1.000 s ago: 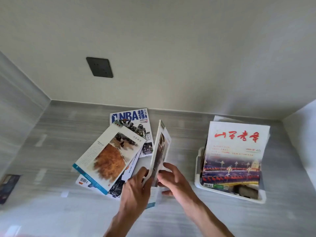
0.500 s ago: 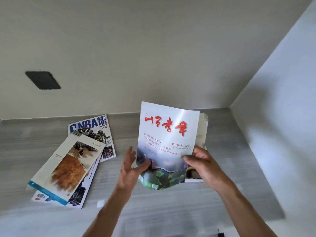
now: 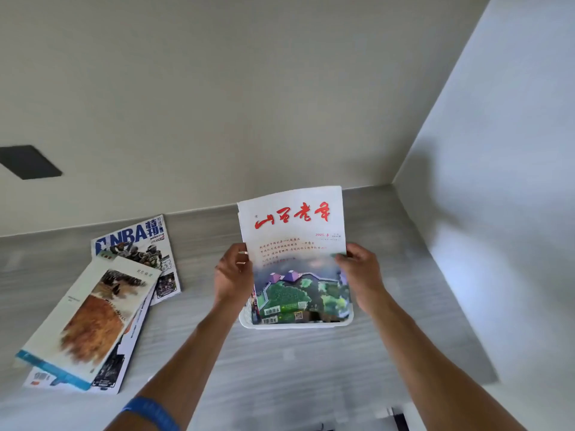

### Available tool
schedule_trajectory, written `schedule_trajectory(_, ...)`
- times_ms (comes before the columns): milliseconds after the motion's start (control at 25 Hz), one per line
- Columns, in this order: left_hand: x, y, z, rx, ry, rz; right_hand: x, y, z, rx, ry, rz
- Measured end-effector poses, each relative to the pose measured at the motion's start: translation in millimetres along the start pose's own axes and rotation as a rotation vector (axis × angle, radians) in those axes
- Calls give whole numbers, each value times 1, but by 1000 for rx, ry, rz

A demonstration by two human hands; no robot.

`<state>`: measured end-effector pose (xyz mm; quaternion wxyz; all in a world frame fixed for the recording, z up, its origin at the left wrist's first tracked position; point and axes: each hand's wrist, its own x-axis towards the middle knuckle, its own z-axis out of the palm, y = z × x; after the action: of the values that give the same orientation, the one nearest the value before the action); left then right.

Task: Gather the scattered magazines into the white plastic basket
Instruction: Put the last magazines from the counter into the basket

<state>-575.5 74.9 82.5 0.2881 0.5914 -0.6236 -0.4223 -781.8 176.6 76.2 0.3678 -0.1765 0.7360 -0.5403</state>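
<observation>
Nearest to me, both forearms rise from the bottom edge, cut off there; a blue wristband [image 3: 151, 411] circles the left one. A small dark object [image 3: 401, 421] at the bottom right is too cropped for me to identify.

On the grey wood-grain tabletop [image 3: 295, 368], near left, I see a loose stack of magazines. The top one is an art magazine with a brown painting on its cover [image 3: 90, 318]; it hides most of a dark-covered magazine [image 3: 110, 373] beneath, of which only the near edge and barcode corner show. Farther back, the NBA magazine [image 3: 140, 244] has its near left corner tucked under that stack.

In the middle, my left hand [image 3: 233, 275] pinches the left edge of the red-titled magazine [image 3: 295, 244], thumb on the cover, fingers behind and out of sight. My right hand [image 3: 361, 275] clamps the right edge the same way. The magazine stands nearly upright with its bottom edge down inside the white plastic basket [image 3: 295, 325]. Only the basket's near rim and corners show; I cannot make out clearly what else sits inside, beyond blurred colour along the magazine's lower edge.

Far back, a dark wall plate [image 3: 29, 161] is cut off at the left edge.
</observation>
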Motion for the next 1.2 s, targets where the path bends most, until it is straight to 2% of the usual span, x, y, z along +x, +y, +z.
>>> schedule_trajectory(120,13,-7,1,81,50,27,3,16,9,8,-29,29)
schedule_trajectory(240,24,-18,3,117,-67,-80,13,24,10,-260,104,-48)
schedule_trajectory(320,24,-24,9,145,-95,-132,18,27,6,-352,85,-29)
schedule_trajectory(440,21,-21,25,117,-58,-118,20,27,7,-372,-42,21)
schedule_trajectory(600,27,-14,22,81,-54,-86,18,27,5,-315,-28,20)
schedule_trajectory(760,30,-23,8,62,-116,36,4,43,-1,-90,-35,-1)
schedule_trajectory(960,12,-43,16,273,-146,-34,-6,42,1,-274,-170,-45)
schedule_trajectory(1040,3,-52,15,233,-162,-40,-14,37,9,-465,-66,-187)
schedule_trajectory(1120,-6,-55,7,175,-110,-33,-30,34,29,-579,85,-457)
schedule_trajectory(1200,-15,-64,-9,194,-48,-30,-50,30,58,-576,66,-650)
